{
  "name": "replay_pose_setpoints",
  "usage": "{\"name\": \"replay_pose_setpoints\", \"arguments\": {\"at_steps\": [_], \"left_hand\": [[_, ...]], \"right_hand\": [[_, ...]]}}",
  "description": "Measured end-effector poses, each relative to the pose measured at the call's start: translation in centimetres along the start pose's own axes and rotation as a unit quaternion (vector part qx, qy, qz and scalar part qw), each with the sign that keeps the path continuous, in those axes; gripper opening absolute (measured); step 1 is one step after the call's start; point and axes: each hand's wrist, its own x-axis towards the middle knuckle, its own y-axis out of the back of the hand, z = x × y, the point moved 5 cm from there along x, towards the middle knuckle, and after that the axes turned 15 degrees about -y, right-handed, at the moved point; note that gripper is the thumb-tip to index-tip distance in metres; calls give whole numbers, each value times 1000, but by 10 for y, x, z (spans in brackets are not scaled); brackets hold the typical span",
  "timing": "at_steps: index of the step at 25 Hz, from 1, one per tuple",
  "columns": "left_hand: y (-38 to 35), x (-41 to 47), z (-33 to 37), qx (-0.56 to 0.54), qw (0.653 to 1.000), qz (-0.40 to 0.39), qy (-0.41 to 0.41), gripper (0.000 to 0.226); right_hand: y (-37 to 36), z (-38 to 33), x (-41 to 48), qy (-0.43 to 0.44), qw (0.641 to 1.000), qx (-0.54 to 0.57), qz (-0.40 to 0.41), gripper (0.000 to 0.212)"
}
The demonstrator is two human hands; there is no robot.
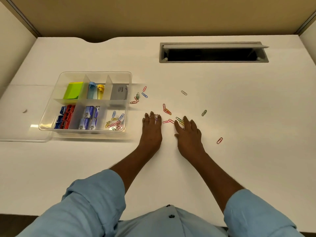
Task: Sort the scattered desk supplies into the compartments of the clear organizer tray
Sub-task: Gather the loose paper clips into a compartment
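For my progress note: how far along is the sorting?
Mostly done: the tray holds sorted supplies, with some paper clips in its near-right compartment. In hand: left hand and right hand rest flat on loose clips. Remaining: scattered clips on the desk.

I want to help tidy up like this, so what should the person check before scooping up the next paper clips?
1. Room in the clip compartment: ok. The tray's front right compartment holds clips, with bare floor showing.
2. Hands free: ok. The left hand and right hand lie flat with fingers on clips, gripping nothing.
3. Clips gathered together: not ok. A red clip, a green clip and a pale clip lie far apart.
4. Clips beside the tray picked up: not ok. A small bunch lies there.
5. Clips hidden under the palms: cannot tell.
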Motion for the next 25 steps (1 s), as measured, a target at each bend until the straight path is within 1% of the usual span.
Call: {"name": "replay_pose_setpoints", "arguments": {"at_steps": [3, 4, 6, 8, 10, 13, 16, 20, 22, 25], "left_hand": [[2, -8, 5, 5, 999, -23, -22, 63], [2, -11, 7, 9, 999, -29, -28, 63], [2, -17, 9, 20, 999, -32, -31, 60], [5, -19, 9, 33, 999, -17, -37, 53], [10, -16, 8, 42, 997, 12, -58, 43], [21, -10, 3, 51, 993, 55, -91, 27], [24, -6, -2, 35, 993, 43, -104, 23], [31, -1, -3, 32, 992, 2, -121, 21], [36, 2, -6, 14, 993, -5, -118, 19], [43, 5, -12, -73, 995, 26, -63, 18]], "right_hand": [[-3, -2, -12, -3, 1000, 13, -4, 56], [-2, -3, -15, -14, 999, 34, -1, 54], [3, -5, -19, -20, 996, 82, 26, 42], [8, -8, -22, -14, 996, 58, 73, 31], [12, -8, -18, -19, 995, 32, 96, 27], [18, -15, -13, -17, 995, 32, 91, 28], [23, -24, -4, -4, 995, 34, 95, 32], [32, -30, 8, -39, 991, 81, 95, 22], [34, -29, 12, -67, 987, 111, 90, 19], [39, -23, 18, -126, 972, 176, 86, 13]]}}
